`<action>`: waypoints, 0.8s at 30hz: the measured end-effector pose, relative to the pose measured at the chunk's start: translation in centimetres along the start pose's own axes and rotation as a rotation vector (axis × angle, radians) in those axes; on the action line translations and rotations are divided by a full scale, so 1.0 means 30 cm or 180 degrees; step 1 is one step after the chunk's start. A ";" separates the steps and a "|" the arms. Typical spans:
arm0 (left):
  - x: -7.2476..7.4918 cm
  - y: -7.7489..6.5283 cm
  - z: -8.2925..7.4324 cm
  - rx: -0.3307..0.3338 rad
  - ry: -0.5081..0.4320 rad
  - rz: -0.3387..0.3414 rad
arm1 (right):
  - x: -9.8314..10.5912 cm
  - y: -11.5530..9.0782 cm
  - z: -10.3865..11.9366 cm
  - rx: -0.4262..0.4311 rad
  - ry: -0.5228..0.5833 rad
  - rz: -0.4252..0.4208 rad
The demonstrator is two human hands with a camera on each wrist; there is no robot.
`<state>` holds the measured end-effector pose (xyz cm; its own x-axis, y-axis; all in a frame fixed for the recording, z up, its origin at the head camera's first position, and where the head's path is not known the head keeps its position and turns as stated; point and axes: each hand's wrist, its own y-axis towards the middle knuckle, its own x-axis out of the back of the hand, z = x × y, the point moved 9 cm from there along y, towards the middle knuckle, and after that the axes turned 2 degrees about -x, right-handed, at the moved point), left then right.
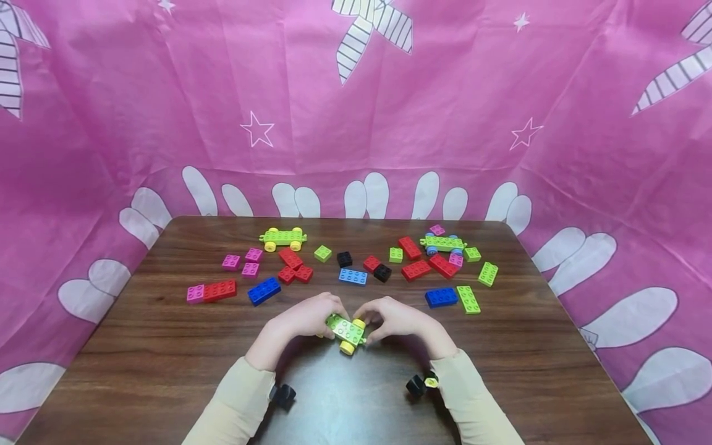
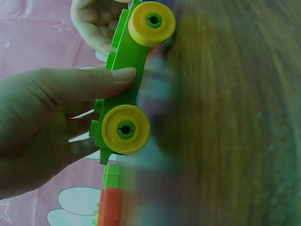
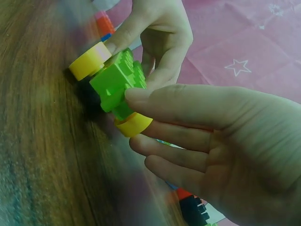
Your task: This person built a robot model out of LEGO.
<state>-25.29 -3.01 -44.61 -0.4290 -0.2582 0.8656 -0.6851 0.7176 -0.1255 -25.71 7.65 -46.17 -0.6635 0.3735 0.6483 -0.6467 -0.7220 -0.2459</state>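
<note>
A lime-green toy car base (image 1: pixel 349 332) with yellow wheels is between both hands, near the middle of the table. My left hand (image 1: pixel 316 314) grips its rear half; the left wrist view shows the thumb (image 2: pixel 123 75) along the base's side between two wheels, fingers behind the studs. At the other end, my right hand (image 1: pixel 397 318) holds the base, its thumb (image 3: pixel 138 95) on the end by the hitch and fingertips at a yellow wheel (image 3: pixel 134 125). Part of the far end is hidden by the left hand in the head view.
Beyond the hands lie loose bricks: a light blue brick (image 1: pixel 353 276), dark blue bricks (image 1: pixel 264 290), red bricks (image 1: pixel 220 290), pink, black and green ones. Two more car bases stand farther back, one yellow-wheeled (image 1: pixel 283 237), one blue-wheeled (image 1: pixel 443 243). A pink curtain (image 1: pixel 311 148) borders the brown table (image 1: pixel 139 364).
</note>
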 end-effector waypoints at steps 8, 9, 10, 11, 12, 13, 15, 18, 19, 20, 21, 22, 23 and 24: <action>-0.018 0.006 0.001 -0.0022 -0.0110 0.0054 | -0.006 0.000 -0.010 -0.0066 -0.0095 -0.0001; -0.018 0.007 0.001 -0.0024 -0.0110 0.0047 | -0.005 0.000 -0.011 -0.0070 -0.0100 -0.0002; -0.019 0.007 0.003 -0.0018 -0.0110 0.0038 | -0.006 0.001 -0.012 -0.0072 -0.0102 0.0002; -0.018 0.006 0.004 -0.0009 -0.0112 0.0023 | -0.007 0.003 -0.013 -0.0078 -0.0102 0.0005; -0.017 0.005 0.005 0.0003 -0.0105 0.0009 | -0.008 0.004 -0.014 -0.0080 -0.0105 0.0008; -0.016 0.004 0.007 0.0017 -0.0115 -0.0013 | -0.009 0.005 -0.014 -0.0084 -0.0113 0.0013; -0.011 0.001 0.010 0.0045 -0.0116 -0.0055 | -0.013 0.008 -0.013 -0.0087 -0.0127 0.0029; 0.003 -0.009 0.014 0.0096 -0.0139 -0.0104 | -0.018 0.012 -0.012 -0.0122 -0.0173 0.0042; 0.011 -0.014 0.016 0.0119 -0.0180 -0.0129 | -0.019 0.012 -0.012 -0.0137 -0.0186 0.0046; 0.022 -0.019 0.018 0.0138 -0.0200 -0.0156 | -0.020 0.013 -0.011 -0.0139 -0.0194 0.0045; 0.033 -0.025 0.020 0.0154 -0.0215 -0.0191 | -0.021 0.013 -0.011 -0.0153 -0.0206 0.0042; 0.046 -0.032 0.025 0.0193 -0.0224 -0.0230 | -0.022 0.013 -0.013 -0.0180 -0.0213 0.0040; 0.059 -0.040 0.031 0.0239 -0.0251 -0.0277 | -0.022 0.013 -0.014 -0.0191 -0.0214 0.0038; 0.070 -0.049 0.040 0.0306 -0.0267 -0.0325 | -0.022 0.013 -0.014 -0.0194 -0.0212 0.0036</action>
<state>-25.90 -5.40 -43.18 -0.3992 -0.3825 0.8333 -0.7790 0.6208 -0.0882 -25.69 7.36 -46.99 -0.6458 0.3244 0.6912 -0.6623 -0.6885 -0.2957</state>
